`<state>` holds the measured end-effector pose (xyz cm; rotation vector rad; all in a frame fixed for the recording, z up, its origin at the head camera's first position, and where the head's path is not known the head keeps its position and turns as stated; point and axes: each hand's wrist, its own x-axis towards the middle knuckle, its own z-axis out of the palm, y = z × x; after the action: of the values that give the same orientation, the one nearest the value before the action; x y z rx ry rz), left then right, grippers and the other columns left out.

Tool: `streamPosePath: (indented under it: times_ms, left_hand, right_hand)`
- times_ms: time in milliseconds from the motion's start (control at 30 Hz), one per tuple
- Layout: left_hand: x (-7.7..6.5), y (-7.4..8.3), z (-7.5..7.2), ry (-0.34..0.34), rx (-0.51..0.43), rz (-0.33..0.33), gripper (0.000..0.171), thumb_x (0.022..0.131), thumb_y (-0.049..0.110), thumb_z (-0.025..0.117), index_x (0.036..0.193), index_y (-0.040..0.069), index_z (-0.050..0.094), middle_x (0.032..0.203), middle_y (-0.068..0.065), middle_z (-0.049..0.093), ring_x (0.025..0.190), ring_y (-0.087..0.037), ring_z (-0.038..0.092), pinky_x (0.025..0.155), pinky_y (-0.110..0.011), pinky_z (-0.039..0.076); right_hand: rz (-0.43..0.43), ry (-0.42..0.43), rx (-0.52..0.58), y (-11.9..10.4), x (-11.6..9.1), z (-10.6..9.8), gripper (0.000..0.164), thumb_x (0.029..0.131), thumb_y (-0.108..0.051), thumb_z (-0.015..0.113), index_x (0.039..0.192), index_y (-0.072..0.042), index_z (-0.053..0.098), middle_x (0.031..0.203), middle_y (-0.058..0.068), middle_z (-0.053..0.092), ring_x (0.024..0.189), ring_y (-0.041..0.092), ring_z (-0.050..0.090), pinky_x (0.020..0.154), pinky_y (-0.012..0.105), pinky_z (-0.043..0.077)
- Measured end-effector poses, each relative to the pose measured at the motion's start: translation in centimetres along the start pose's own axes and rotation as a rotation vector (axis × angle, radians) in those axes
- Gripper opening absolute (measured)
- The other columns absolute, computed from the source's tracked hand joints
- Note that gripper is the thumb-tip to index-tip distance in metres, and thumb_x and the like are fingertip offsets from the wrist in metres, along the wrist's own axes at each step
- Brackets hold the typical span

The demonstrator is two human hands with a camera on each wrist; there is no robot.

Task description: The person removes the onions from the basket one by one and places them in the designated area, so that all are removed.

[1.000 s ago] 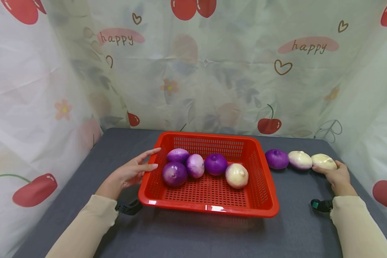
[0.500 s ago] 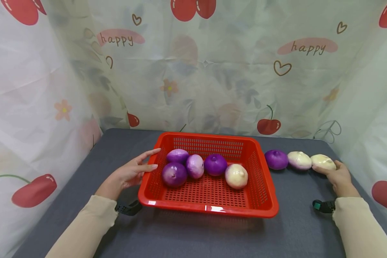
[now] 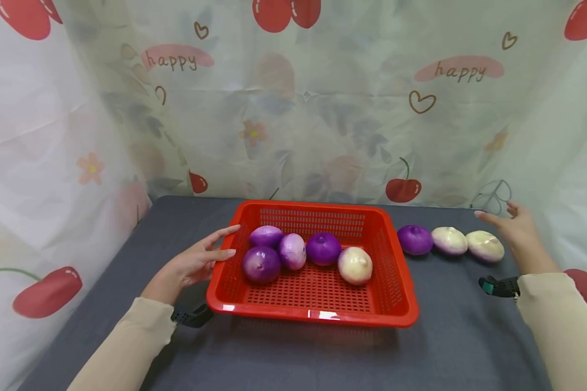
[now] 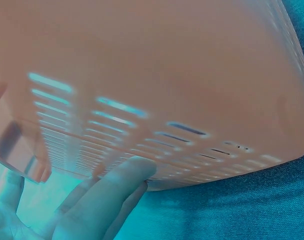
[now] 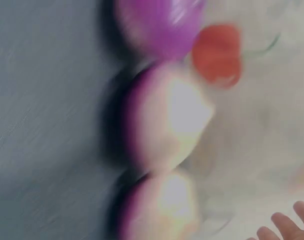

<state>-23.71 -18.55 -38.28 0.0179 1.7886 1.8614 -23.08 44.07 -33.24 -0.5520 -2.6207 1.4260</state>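
My left hand (image 3: 188, 271) grips the left rim of a red slotted plastic basket (image 3: 313, 316). In the left wrist view, fingers (image 4: 109, 192) lie against the basket's outer wall, while the thumb passes by the rim. Inside the basket are purple onions (image 3: 261, 264) and one white onion (image 3: 355, 265), all glossy. Outside, to its right, a purple onion (image 3: 415, 239) and two white onions with purple undersides, a middle one (image 3: 449, 241) and a right one (image 3: 485, 246), lie in a row. My right hand (image 3: 520, 236) hovers just beyond the right onion, fingers apart, holding nothing.
The basket stands mid-table on a dark grey cloth (image 3: 323, 364). A white patterned curtain (image 3: 313, 136) closes off the back and both sides. Black straps (image 3: 193, 316) sit at both wrists.
My right hand has let go of the rightmost white onion and risen up and to the right; that onion now sits slightly tilted. The left hand stays at the basket's rim.
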Motion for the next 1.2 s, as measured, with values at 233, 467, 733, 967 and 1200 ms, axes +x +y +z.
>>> streamPosePath:
  times_ms: [233,467,733,967,1200]
  left_hand:
    - [-0.2,-0.1,-0.2,0.001,0.001,0.001,0.069,0.095,0.018,0.061,0.152,0.035,0.025,0.154,-0.015,0.032,0.113,-0.032,0.064,0.088,-0.053,0.053]
    - [-0.1,-0.2,-0.2,-0.002,-0.015,-0.005,0.069,0.095,0.017,0.06,0.152,0.036,0.025,0.154,-0.015,0.031,0.113,-0.031,0.064,0.088,-0.052,0.053]
    - [-0.1,-0.1,-0.2,-0.012,-0.022,-0.003,0.07,0.095,0.018,0.061,0.152,0.036,0.025,0.155,-0.015,0.03,0.114,-0.032,0.063,0.089,-0.052,0.053]
    - [-0.1,0.0,-0.1,-0.007,-0.017,-0.006,0.07,0.095,0.017,0.061,0.152,0.036,0.026,0.155,-0.014,0.03,0.113,-0.031,0.064,0.089,-0.052,0.053]
    - [-0.1,0.1,-0.1,-0.02,-0.028,-0.002,0.069,0.095,0.017,0.06,0.152,0.036,0.026,0.155,-0.014,0.03,0.115,-0.031,0.063,0.089,-0.053,0.053]
  right_hand:
    - [-0.18,-0.071,0.093,-7.5,-1.4,3.3,0.091,0.094,-0.042,0.059,0.156,-0.009,0.0,0.162,0.017,-0.002,0.148,0.038,-0.002,0.119,0.056,0.011]
    - [-0.349,-0.185,0.217,-13.0,-3.9,8.6,0.083,0.094,-0.03,0.063,0.156,-0.014,0.011,0.161,0.014,0.014,0.149,0.032,0.015,0.119,0.051,0.019]
    - [-0.458,-0.375,0.359,-17.0,-7.7,14.5,0.073,0.094,-0.014,0.062,0.154,-0.014,0.021,0.158,0.011,0.027,0.146,0.026,0.026,0.117,0.049,0.026]
    - [-0.456,-0.532,0.394,-17.7,-9.3,20.2,0.069,0.092,-0.011,0.065,0.151,-0.014,0.03,0.152,0.01,0.038,0.142,0.029,0.035,0.114,0.046,0.034]
    - [-0.415,-0.657,0.347,-16.7,-9.3,24.6,0.068,0.09,-0.01,0.067,0.149,-0.011,0.033,0.148,0.018,0.041,0.137,0.036,0.04,0.109,0.049,0.039]
